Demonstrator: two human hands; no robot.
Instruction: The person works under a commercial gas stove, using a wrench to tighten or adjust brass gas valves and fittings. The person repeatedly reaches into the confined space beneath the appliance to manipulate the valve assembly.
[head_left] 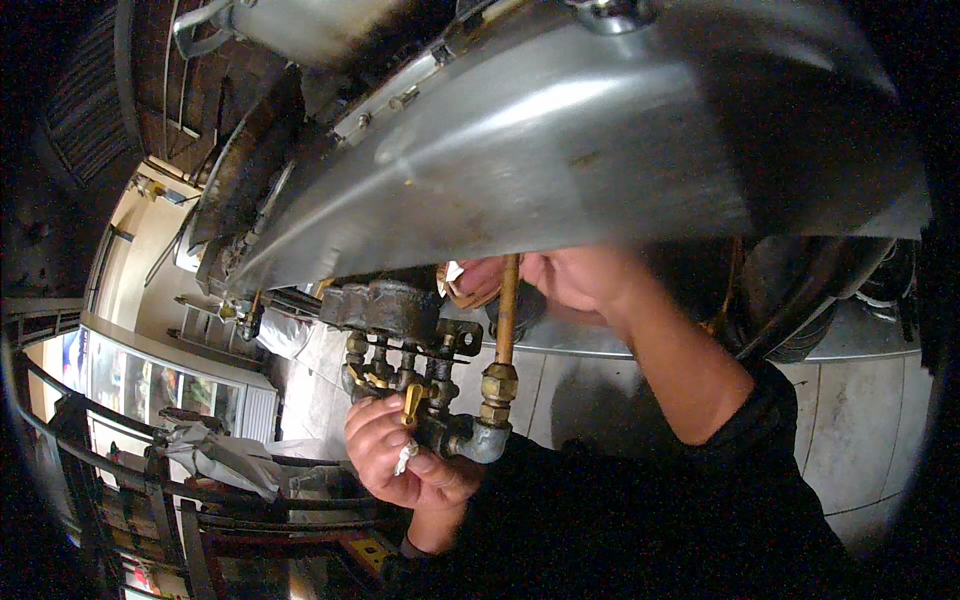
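Note:
A greasy valve manifold (385,312) hangs below the metal panel, with several small valves under its dark body. My left hand (385,470) is closed beside the brass valve lever (411,405), pinching a small crumpled white wad (406,457), paper or cloth. A brass-coloured pipe (507,315) runs down to a grey elbow fitting (484,442) joined to the manifold. My right hand (575,278) reaches behind this pipe, just under the panel edge. Its fingers curl around a white scrap (454,271), mostly hidden behind the fingers and pipe.
A wide stainless steel panel (600,150) curves over both hands. Up at the left stands a large metal pot (300,28). A glass-fronted display fridge (150,385) is at the left, near dark metal racks (190,490). Pale tiles (850,430) cover the floor.

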